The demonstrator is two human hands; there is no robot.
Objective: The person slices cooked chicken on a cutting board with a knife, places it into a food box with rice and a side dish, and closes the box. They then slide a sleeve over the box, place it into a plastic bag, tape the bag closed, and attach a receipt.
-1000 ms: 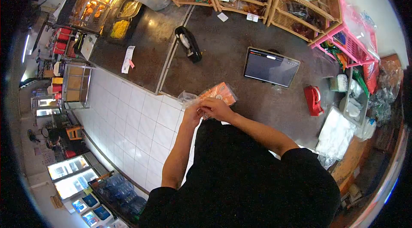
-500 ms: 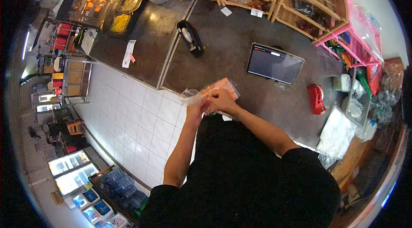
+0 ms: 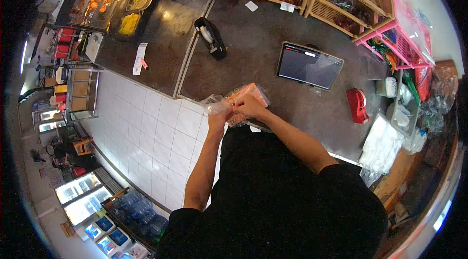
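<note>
An orange box or packet (image 3: 251, 90) in a clear plastic bag (image 3: 263, 96) lies at the front edge of the dark counter (image 3: 243, 54). My left hand (image 3: 219, 112) is closed round the gathered end of the bag, with loose clear plastic sticking out past it on the left. Close beside it, my right hand (image 3: 249, 107) pinches the same bag over the orange packet. The fingertips of both hands nearly meet, and the small details between them are hidden.
A tablet (image 3: 310, 65), a black tape dispenser (image 3: 210, 38) and a red tape dispenser (image 3: 358, 106) stand on the counter. Farther left lies a paper slip (image 3: 140, 58). Wicker racks (image 3: 336, 5) line the back; white bags (image 3: 381, 144) lie at right.
My left hand has shifted slightly up over the gathered plastic, and both hands remain together at the bag. The camera view has moved a little.
</note>
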